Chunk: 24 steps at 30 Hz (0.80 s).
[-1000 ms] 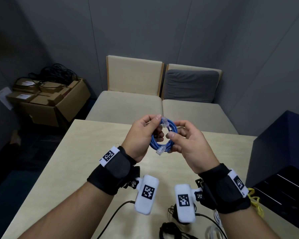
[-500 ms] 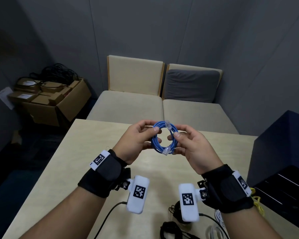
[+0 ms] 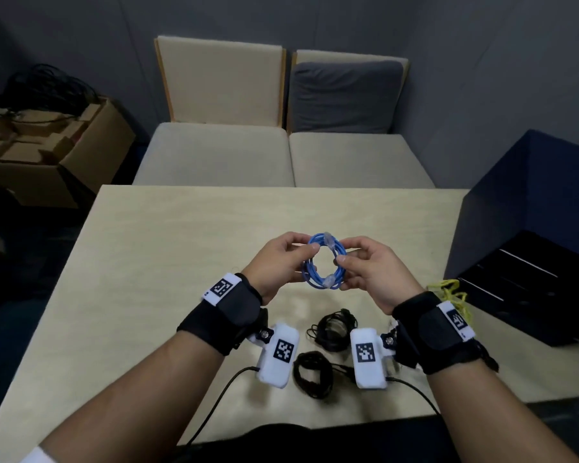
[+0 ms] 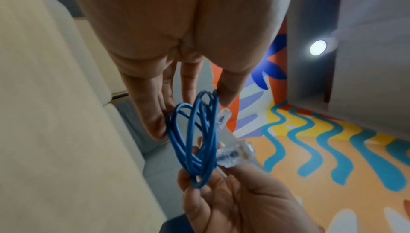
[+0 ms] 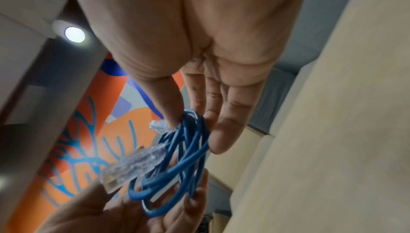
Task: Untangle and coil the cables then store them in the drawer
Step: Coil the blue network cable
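Note:
A blue network cable (image 3: 326, 262) wound into a small coil, with clear plugs at both ends, hangs in the air over the table (image 3: 154, 262). My left hand (image 3: 278, 262) pinches the coil's left side and my right hand (image 3: 365, 267) pinches its right side. In the left wrist view the blue coil (image 4: 197, 140) sits between thumb and fingers. In the right wrist view the same coil (image 5: 177, 158) shows with a clear plug (image 5: 133, 166) sticking out. Two black coiled cables (image 3: 333, 329) (image 3: 313, 374) lie on the table below my wrists. The dark drawer unit (image 3: 528, 289) stands at the right.
A yellow cable (image 3: 452, 295) lies by the drawer unit's front. Two beige seats (image 3: 281, 158) stand beyond the table's far edge. Cardboard boxes (image 3: 47, 152) with black cables on top sit on the floor at the left.
The head view has tilted down, so the black coils now show. The blue coil has turned rounder and more face-on between both hands, which have spread slightly apart.

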{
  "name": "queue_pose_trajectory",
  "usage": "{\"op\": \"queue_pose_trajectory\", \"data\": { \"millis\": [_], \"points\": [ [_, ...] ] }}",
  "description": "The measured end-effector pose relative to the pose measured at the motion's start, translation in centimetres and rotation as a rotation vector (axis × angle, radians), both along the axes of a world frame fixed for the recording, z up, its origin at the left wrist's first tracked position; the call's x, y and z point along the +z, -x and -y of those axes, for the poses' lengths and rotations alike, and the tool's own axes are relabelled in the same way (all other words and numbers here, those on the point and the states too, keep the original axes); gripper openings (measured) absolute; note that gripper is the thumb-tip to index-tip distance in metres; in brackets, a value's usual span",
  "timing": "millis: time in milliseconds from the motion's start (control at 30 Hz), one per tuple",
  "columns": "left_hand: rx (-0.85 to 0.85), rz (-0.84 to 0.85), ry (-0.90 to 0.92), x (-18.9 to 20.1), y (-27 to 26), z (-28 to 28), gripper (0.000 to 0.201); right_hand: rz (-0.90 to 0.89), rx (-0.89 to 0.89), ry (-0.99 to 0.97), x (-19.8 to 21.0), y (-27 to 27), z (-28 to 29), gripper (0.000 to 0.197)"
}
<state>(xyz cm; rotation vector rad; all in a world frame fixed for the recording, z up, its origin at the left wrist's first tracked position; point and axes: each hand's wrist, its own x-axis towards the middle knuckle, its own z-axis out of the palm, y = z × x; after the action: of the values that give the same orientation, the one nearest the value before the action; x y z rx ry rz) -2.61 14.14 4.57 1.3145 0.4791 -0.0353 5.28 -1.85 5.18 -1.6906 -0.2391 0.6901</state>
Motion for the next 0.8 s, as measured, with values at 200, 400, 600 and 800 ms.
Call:
{"op": "queue_pose_trajectory", "data": {
  "millis": [200, 400, 600, 800],
  "points": [
    [-0.071, -0.161, 0.016, -4.5, -1.9, 4.2, 0.017, -0.115, -0.070, 0.131, -4.9, -1.0, 4.6, 0.011],
    [0.045, -0.251, -0.088, -8.6, -3.8, 6.7, 0.016, -0.200, -0.031, 0.251, -9.0, -2.8, 5.9, 0.019],
    [0.033, -0.343, -0.255, -11.4, -7.3, 8.3, 0.020, -0.148, -0.007, 0.419, -11.3, -6.2, 6.8, 0.022],
    [-0.070, -0.450, -0.427, -14.0, -11.3, 8.8, 0.007, -0.192, -0.023, 0.477, -13.3, -9.1, 7.3, 0.027]
  ]
}}
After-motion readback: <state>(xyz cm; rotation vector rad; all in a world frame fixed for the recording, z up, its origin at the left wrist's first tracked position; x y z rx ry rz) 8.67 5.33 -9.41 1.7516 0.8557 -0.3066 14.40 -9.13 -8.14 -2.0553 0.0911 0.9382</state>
